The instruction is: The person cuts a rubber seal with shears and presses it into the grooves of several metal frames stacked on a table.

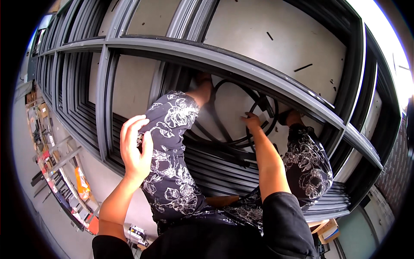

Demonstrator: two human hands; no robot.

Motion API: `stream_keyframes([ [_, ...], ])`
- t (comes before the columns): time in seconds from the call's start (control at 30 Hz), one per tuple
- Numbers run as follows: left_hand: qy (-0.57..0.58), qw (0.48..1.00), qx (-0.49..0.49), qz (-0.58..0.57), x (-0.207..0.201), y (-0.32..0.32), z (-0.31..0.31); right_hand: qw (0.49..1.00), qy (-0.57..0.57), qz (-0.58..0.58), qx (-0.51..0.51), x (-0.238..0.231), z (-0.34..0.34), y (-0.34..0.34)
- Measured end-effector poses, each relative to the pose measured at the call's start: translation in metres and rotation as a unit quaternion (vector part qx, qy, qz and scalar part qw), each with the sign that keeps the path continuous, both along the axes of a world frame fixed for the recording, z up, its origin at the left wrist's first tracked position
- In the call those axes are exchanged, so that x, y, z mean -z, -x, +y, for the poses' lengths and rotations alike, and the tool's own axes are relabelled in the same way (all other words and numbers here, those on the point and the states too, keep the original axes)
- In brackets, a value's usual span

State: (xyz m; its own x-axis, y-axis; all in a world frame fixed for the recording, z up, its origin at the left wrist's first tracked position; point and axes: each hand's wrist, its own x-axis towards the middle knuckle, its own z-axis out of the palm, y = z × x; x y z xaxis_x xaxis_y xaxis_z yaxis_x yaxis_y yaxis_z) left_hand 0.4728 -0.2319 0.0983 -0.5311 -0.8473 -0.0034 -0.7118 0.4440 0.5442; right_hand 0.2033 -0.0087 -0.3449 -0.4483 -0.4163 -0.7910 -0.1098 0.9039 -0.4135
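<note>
My left hand (136, 149) rests by my left knee, its fingers loosely curved and apart, with nothing in it. Lower down, between my knees, my right hand (252, 121) has its fingers bent in at a coil of black rubber strip (276, 114). One length of the strip runs to those fingers, and the grip on it is partly hidden. The loops lie on the pale floor inside a grey frame (224, 58). I sit on a stack of dark frame profiles (228, 177), with my bare feet down inside the opening.
More stacked grey frames (79, 77) stretch to the far left. Short black scraps (303, 67) lie on the floor beyond the crossbar. At left stands a cluttered rack with an orange bag (82, 183). A wooden box (330, 228) is at lower right.
</note>
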Motion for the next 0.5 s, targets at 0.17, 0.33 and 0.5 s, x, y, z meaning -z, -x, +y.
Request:
stream_keyframes([
  [0.17,0.056,0.998,0.006,-0.019,-0.009,-0.006,-0.001,0.991,0.065,0.073,0.089,-0.105,-0.038,-0.083],
  [0.33,0.164,0.983,0.076,-0.03,-0.012,0.02,0.008,0.97,0.137,0.179,0.089,-0.235,-0.049,-0.106],
  [0.5,0.19,0.975,0.115,0.025,-0.022,0.032,0.03,0.898,0.375,0.128,0.19,-0.405,-0.027,-0.113],
])
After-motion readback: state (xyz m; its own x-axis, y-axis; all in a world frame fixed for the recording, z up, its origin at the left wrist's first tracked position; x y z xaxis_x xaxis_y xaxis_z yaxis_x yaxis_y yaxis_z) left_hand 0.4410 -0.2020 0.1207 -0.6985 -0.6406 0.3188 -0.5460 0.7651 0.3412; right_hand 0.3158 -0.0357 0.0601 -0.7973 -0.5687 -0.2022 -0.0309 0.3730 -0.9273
